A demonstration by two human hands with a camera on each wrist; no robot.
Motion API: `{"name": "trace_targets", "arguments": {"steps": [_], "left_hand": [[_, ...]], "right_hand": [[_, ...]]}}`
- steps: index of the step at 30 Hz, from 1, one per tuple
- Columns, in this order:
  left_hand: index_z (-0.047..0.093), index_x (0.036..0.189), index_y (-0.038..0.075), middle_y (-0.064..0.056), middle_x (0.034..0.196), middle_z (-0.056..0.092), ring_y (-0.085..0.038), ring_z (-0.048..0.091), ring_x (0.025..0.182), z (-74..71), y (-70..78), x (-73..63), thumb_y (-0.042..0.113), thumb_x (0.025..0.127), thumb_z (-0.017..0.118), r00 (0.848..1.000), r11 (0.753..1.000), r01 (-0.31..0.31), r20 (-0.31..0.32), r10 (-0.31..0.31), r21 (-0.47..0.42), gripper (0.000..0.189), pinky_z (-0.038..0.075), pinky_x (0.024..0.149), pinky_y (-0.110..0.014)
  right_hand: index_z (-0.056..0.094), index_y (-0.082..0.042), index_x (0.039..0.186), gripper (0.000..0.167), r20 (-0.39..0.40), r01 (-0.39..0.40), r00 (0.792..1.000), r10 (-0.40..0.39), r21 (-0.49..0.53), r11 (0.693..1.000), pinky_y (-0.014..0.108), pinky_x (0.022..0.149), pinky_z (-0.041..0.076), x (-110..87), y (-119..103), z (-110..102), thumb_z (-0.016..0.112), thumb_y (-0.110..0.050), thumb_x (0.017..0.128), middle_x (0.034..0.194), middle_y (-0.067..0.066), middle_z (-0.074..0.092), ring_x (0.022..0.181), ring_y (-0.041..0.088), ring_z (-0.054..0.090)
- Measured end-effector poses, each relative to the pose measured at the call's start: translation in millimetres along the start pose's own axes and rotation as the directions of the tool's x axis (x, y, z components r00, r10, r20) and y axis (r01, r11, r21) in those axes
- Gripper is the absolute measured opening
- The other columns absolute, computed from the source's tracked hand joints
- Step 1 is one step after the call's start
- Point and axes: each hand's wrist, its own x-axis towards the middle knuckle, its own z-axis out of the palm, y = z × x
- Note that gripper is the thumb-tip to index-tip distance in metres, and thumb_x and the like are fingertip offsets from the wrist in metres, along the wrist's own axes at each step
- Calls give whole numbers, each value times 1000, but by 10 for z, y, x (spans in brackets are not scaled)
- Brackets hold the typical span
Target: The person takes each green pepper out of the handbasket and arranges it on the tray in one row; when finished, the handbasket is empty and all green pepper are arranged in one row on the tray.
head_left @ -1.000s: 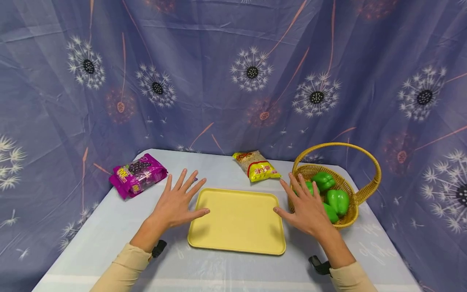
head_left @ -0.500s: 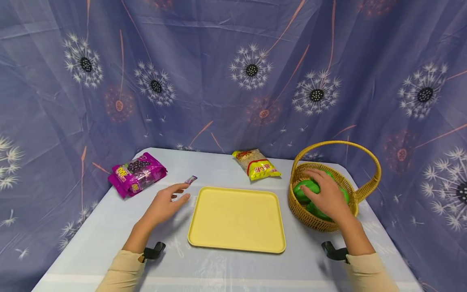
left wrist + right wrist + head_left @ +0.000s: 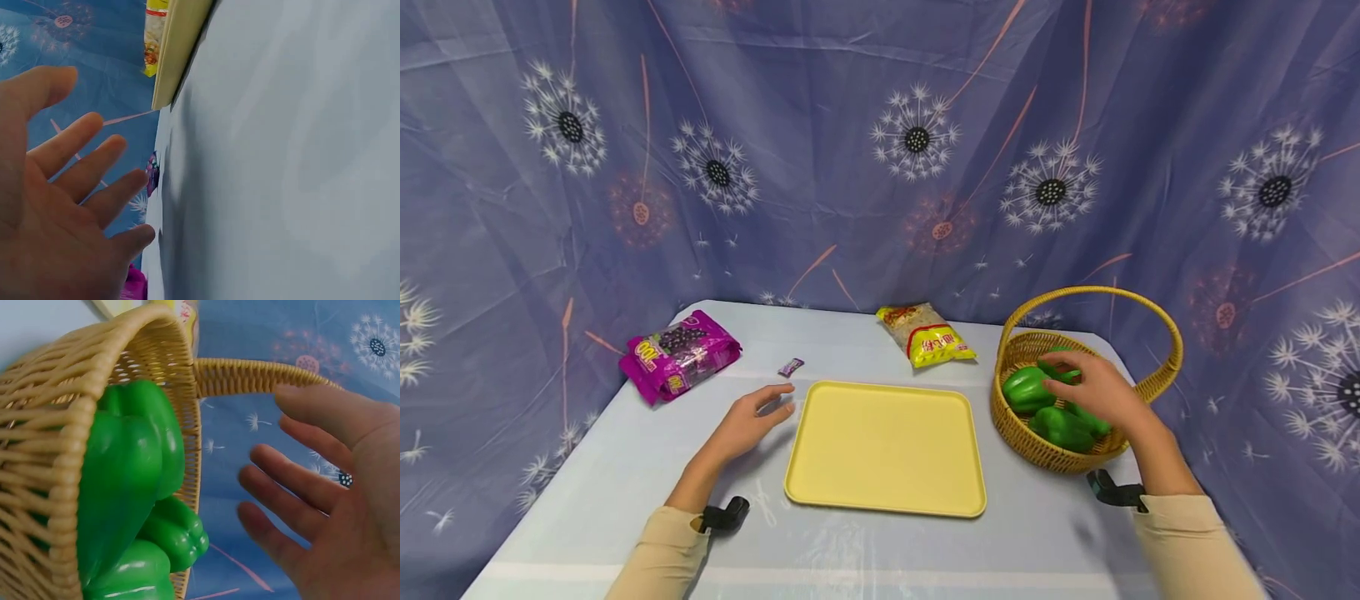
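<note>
Over the wicker basket (image 3: 1026, 443) at the right, my right hand (image 3: 1101, 390) hovers with loosely bent fingers and nothing in its grasp. Inside the basket lie several green bell peppers (image 3: 1028, 390); the hand partly covers those at the back. The right wrist view shows a gap between my fingers (image 3: 294, 478) and the nearest bell peppers (image 3: 128, 453). My left hand (image 3: 748, 423) is held above the table, left of the yellow tray (image 3: 886, 450), fingers relaxed and palm empty. Just beyond its fingertips sits a small purple wrapped candy (image 3: 791, 367).
A purple snack bag (image 3: 683, 354) lies at the back left of the white table (image 3: 587, 492). At the back middle is a yellow-and-clear food packet (image 3: 927, 335). The basket's tall arched handle (image 3: 1165, 333) rises beside my right hand. A patterned blue curtain (image 3: 820, 150) closes off the back and sides.
Both hands were spread wide beside the tray. The right hand has moved right, over the basket, its fingers now bent; the left has drawn slightly back and relaxed, uncovering the candy.
</note>
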Motion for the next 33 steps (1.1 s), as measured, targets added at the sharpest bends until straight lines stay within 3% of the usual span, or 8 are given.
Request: {"name": "trace_targets", "arguments": {"steps": [3, 8, 12, 18, 25, 33], "left_hand": [[54, 138, 13, -8, 141, 50, -34, 40, 132, 20, -23, 3, 34, 94, 62, 999, 1000, -12, 47, 12, 1, 49, 30, 107, -56], [49, 141, 11, -11, 146, 43, -36, 26, 140, 55, -111, -8, 30, 97, 59, 987, 997, -51, 155, 41, 61, 49, 11, 113, -56], [49, 142, 14, -18, 150, 35, -44, 13, 141, 76, -154, -23, 31, 96, 60, 982, 996, -55, 185, 40, 75, 51, 3, 110, -63], [49, 143, 21, -15, 148, 39, -36, 17, 142, 100, -161, -22, 32, 93, 64, 981, 990, -85, 186, 64, 110, 53, 1, 113, -58], [52, 141, 24, -22, 153, 27, -52, 7, 139, 108, -133, -63, 41, 89, 66, 982, 992, -38, 188, 14, 124, 57, 6, 105, -71], [52, 141, 25, -22, 153, 26, -53, 7, 138, 102, -129, -62, 44, 88, 67, 983, 990, -26, 183, -1, 141, 58, 8, 104, -72]], "right_hand": [[58, -9, 132, 48, 55, 16, 998, -15, -20, 1000, 51, 83, 51, -12, 35, 12, 69, -31, 91, 121, 15, 60, 107, 36, 58], [60, -9, 130, 48, 115, 38, 993, -33, -40, 998, 49, 83, 50, -33, 42, 10, 72, -28, 88, 121, 14, 60, 106, 34, 57], [63, -10, 127, 45, 166, 43, 986, -31, -69, 997, 42, 76, 50, -39, 40, -10, 73, -28, 87, 112, 11, 62, 98, 29, 57], [63, -8, 125, 44, 236, 44, 971, -25, -75, 996, 36, 67, 45, -74, 72, -11, 73, -28, 87, 99, 6, 60, 87, 23, 54], [63, -9, 125, 46, 277, 44, 960, -23, -70, 997, 38, 71, 47, -122, 130, 29, 73, -31, 86, 105, 8, 62, 92, 26, 56], [64, -9, 125, 45, 332, 45, 943, -22, -60, 997, 44, 78, 49, -77, 191, 51, 73, -31, 86, 117, 11, 62, 104, 35, 57]]}}
